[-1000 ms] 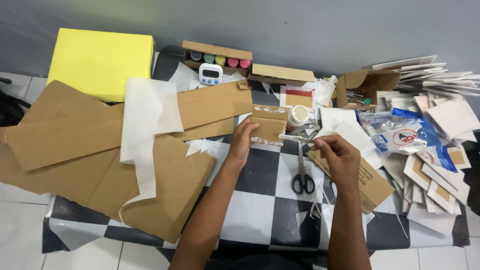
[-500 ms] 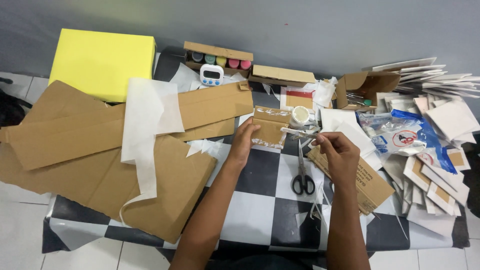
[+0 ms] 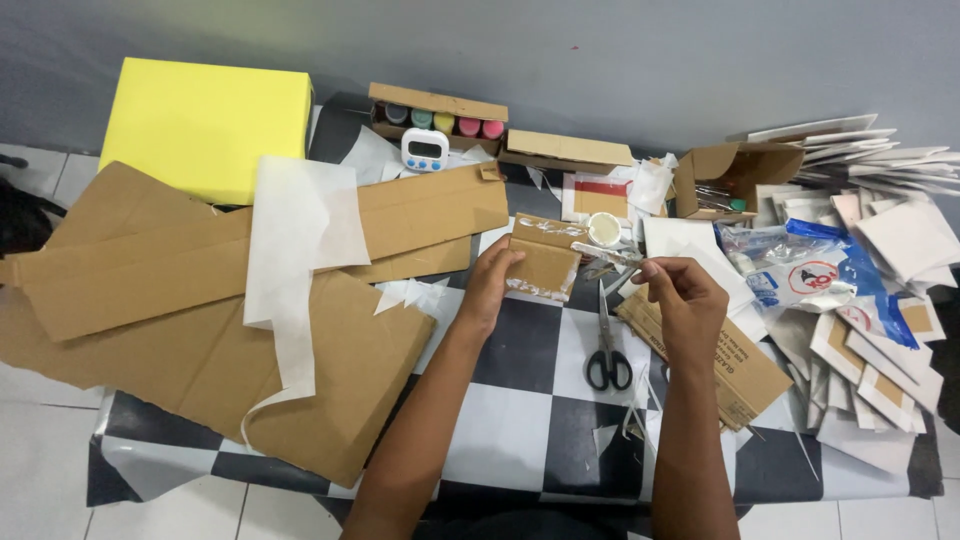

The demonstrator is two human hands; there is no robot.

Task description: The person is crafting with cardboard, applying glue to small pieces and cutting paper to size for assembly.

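The left hand [image 3: 492, 285] presses flat on the near-left edge of a small brown cardboard piece partly wrapped in clear film [image 3: 543, 262], pinning it to the black-and-white checkered table [image 3: 520, 400]. The right hand [image 3: 680, 295], fingers pinched narrow, holds one end of a thin clear strip of tape or film [image 3: 608, 254] that stretches toward the piece. The step in hand looks like drawing the strip taut over the cardboard; laying it down would call for keeping it straight while the left hand steadies the piece. Black-handled scissors [image 3: 606, 345] lie just in front, between the forearms. Large flat brown cardboard sheets [image 3: 200, 330] and white paper [image 3: 300, 230] cover the table's left; a yellow box [image 3: 205, 125] stands behind, against a grey wall [image 3: 600, 50]. White tile floor shows below.
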